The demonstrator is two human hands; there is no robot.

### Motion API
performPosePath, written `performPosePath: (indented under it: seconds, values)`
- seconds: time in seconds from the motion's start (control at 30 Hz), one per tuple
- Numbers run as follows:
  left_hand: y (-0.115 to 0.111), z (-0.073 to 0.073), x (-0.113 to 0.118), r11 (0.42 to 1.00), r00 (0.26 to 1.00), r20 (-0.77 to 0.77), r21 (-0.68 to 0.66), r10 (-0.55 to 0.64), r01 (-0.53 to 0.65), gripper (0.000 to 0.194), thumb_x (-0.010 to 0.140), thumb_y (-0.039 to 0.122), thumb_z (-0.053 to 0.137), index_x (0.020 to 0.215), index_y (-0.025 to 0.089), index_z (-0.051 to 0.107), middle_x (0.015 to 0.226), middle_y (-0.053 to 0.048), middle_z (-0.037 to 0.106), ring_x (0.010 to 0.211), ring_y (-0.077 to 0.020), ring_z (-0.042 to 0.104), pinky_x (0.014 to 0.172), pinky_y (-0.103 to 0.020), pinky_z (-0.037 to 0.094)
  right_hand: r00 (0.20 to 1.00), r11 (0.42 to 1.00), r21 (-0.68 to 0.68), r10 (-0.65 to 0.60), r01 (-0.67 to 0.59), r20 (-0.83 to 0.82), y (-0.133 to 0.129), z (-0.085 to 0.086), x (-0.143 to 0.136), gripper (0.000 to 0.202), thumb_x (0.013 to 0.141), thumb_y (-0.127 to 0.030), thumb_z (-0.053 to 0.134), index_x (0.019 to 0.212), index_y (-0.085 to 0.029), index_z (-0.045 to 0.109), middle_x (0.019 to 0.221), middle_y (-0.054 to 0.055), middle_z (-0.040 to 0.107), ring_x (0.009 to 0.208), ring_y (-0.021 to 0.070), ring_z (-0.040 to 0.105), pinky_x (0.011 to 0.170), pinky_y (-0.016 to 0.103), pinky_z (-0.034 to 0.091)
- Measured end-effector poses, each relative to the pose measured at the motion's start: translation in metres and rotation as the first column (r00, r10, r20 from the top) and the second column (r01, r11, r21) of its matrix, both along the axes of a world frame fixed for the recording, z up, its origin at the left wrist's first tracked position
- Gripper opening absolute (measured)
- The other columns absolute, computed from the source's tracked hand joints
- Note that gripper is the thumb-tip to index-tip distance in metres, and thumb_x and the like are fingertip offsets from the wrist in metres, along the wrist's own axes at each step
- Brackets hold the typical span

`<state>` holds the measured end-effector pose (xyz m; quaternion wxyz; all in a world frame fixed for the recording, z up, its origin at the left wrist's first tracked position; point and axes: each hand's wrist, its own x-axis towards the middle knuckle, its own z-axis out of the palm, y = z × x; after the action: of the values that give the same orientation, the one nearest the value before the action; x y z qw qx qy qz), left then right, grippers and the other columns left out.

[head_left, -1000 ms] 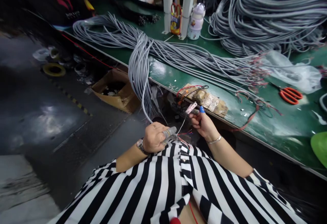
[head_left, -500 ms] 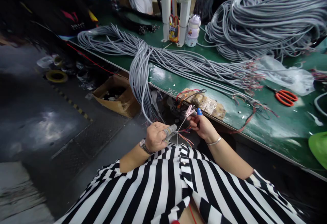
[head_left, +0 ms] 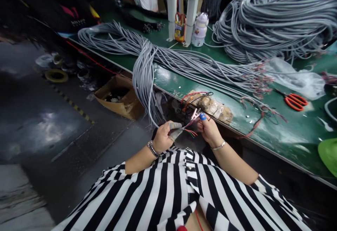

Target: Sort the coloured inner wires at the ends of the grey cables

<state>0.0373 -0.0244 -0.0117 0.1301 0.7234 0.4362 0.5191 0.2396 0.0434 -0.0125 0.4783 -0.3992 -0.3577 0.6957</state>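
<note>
My left hand (head_left: 164,138), with grey wraps on its fingers, is closed around the end of a grey cable (head_left: 152,117). Thin coloured wires (head_left: 191,132), red, orange and green, fan out from its fingertips. My right hand (head_left: 209,132) wears a blue cover on the thumb and has its fingers pinched. At those fingertips is a small pink clip (head_left: 194,115), shaped like a clothes peg; its grip is partly hidden. A wire runs between the left fingertips and this clip.
A long bundle of grey cables (head_left: 181,60) lies along the green bench (head_left: 168,78), partly hanging over its edge. Orange-handled scissors (head_left: 296,101), a taped block (head_left: 214,109), a large cable coil (head_left: 276,17) and a bottle (head_left: 200,31) rest there. A cardboard box (head_left: 118,101) stands below.
My left hand has shifted slightly right and up, and its wrapped fingers now point outward more. My right hand has turned a little. The coloured wires are bunched closer to the left fingertips.
</note>
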Motion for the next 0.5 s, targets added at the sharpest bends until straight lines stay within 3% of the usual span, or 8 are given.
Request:
performPosePath:
  seconds: [0.13,0.23,0.37,0.5]
  values:
    - [0.001,0.006,-0.008,0.997,0.997,0.014,-0.003,-0.079,0.079,0.016,0.091,0.027,0.06,0.099,0.016,0.067,0.086,-0.006,0.072,0.079,-0.0146,0.068,0.074,-0.027,0.056,0.996,0.997,0.008,0.082,-0.082,-0.045,0.004,-0.002,-0.002,0.045,0.072,-0.058,0.075,0.071,-0.019,0.053,0.057,-0.007,0.038,0.045,0.0041,0.028,0.037,0.016,0.017]
    - [0.008,0.014,-0.012,0.969,0.977,0.03,-0.123,-0.213,0.215,0.024,0.095,0.034,0.053,0.093,0.015,0.068,0.079,-0.006,0.071,0.073,-0.0143,0.067,0.07,-0.026,0.054,0.988,0.991,-0.003,0.134,-0.135,-0.079,0.008,-0.003,-0.005,0.049,0.07,-0.065,0.073,0.072,-0.018,0.056,0.054,-0.007,0.036,0.045,0.0047,0.026,0.037,0.016,0.016]
    - [0.024,0.017,-0.01,0.864,0.927,0.159,-0.336,-0.341,0.375,0.04,0.094,0.048,0.05,0.084,0.013,0.066,0.066,-0.003,0.063,0.055,-0.0096,0.054,0.056,-0.022,0.047,0.981,0.987,-0.013,0.156,-0.159,-0.117,0.01,-0.001,-0.01,0.053,0.066,-0.068,0.074,0.075,-0.017,0.062,0.051,-0.006,0.04,0.044,0.0051,0.023,0.035,0.018,0.016]
    - [0.041,0.006,-0.003,0.779,0.892,0.311,-0.445,-0.327,0.441,0.048,0.091,0.057,0.051,0.081,0.011,0.063,0.057,0.001,0.052,0.049,-0.0073,0.042,0.049,-0.02,0.037,0.978,0.987,-0.026,0.151,-0.156,-0.142,0.011,0.003,-0.013,0.051,0.067,-0.065,0.075,0.074,-0.017,0.063,0.055,-0.004,0.044,0.044,0.0051,0.025,0.034,0.017,0.017]
